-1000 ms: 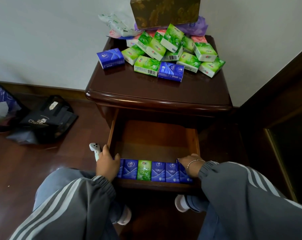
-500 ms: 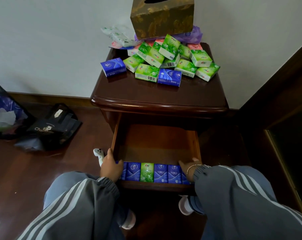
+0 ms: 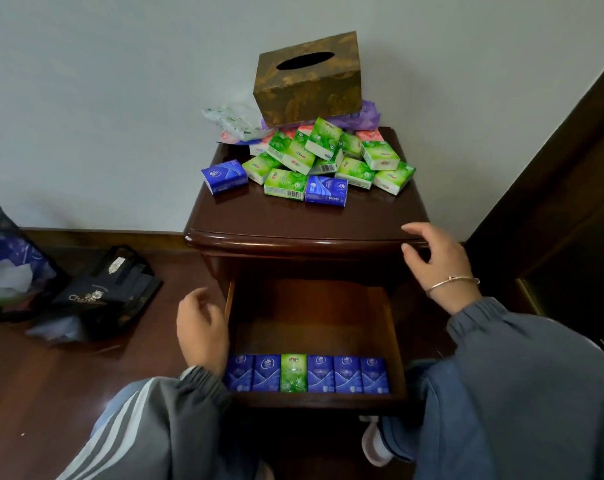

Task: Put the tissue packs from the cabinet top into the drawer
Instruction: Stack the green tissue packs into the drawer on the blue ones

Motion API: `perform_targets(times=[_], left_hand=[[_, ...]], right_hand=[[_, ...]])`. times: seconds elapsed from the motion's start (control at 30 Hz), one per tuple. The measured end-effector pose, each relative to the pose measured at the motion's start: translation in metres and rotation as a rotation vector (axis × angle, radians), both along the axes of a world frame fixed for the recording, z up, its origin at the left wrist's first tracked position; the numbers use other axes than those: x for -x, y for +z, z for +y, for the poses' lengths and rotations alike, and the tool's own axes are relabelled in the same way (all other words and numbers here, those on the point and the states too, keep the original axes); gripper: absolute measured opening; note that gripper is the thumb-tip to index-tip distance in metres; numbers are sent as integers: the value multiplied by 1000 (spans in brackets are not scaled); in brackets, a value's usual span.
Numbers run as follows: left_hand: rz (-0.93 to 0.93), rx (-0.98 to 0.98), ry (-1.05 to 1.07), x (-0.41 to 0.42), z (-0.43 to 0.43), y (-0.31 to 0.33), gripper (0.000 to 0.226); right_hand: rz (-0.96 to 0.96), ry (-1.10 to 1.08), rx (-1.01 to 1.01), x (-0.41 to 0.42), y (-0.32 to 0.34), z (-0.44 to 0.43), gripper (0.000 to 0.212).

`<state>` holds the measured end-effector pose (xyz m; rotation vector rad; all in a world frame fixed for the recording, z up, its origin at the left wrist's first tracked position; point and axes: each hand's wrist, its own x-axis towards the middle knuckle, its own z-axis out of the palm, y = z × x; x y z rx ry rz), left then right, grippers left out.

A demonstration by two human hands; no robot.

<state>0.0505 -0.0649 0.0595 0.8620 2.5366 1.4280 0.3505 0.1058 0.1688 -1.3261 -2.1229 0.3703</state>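
Two empty hands, fingers (image 3: pixel 198 294) loosely curled: L hand (image 3: pixel 200 332) just left of drawer (image 3: pixel 314 327), R hand (image 3: pixel 437 263) at front-right edge of top (image 3: pixel 293 220). Packs (image 3: pixel 328 157) piled at top's back, well past R fingers; row (image 3: pixel 307 374) of six stands along drawer front.

Six packs (image 3: pixel 307 373) upright in open drawer (image 3: pixel 394 327) (front row); rest heaped (image 3: pixel 325 157) on cabinet top (image 3: pixel 293 220).

tissue box (image 3: pixel 307 77), gold-brown, slot up | purple bag (image 3: pixel 368 117) behind | black bag (image 3: pixel 110 289), floor | mesh bin (image 3: pixel 2 258), scraps inside, far left
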Motion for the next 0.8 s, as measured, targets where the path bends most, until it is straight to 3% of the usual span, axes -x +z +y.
perform_targets(times=[0.17,0.27,0.4,0.6,0.8], left_hand=[[342,-239,-158,7,35,75,26],[531,-163,-338,9,75,112,33],[658,-6,-418,12,132,137,38],[660,151,-434,2,206,145,56],[345,268,-378,-31,267,160,83]], right_hand=[[-140,-68,9,12,10,68,53],[-216,-65,20,30,14,104,66],[-251,-110,79,49,14,133,75],[-231,-73,154,62,-13,137,86],[-197,-105,124,62,-21,138,85]])
